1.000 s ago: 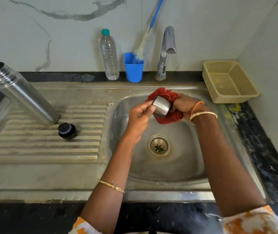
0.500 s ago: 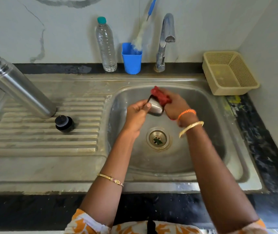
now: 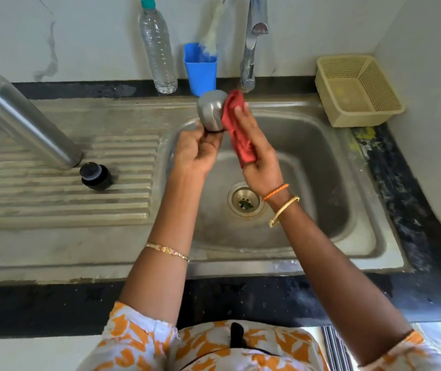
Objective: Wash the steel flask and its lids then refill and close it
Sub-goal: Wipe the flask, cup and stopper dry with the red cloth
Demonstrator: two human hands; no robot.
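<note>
Over the sink (image 3: pixel 321 145), just in front of the tap (image 3: pixel 251 49), we hold the steel cap (image 3: pixel 211 111) by its lower rim in our left hand (image 3: pixel 198 153), closed end up. Our right hand (image 3: pixel 259 153) grips a red cloth (image 3: pixel 238 129) and presses it against the cap's right side. Left of the sink, the flask (image 3: pixel 24 121) stands open on the drainboard (image 3: pixel 61 202), with the black stopper (image 3: pixel 95 175) just beside its base. Behind the sink, a blue cup (image 3: pixel 200 73) holds a brush (image 3: pixel 211 41), next to a clear bottle (image 3: pixel 158 49). Right of the sink, a cream basket (image 3: pixel 358 92) sits on the desk (image 3: pixel 401 183).
</note>
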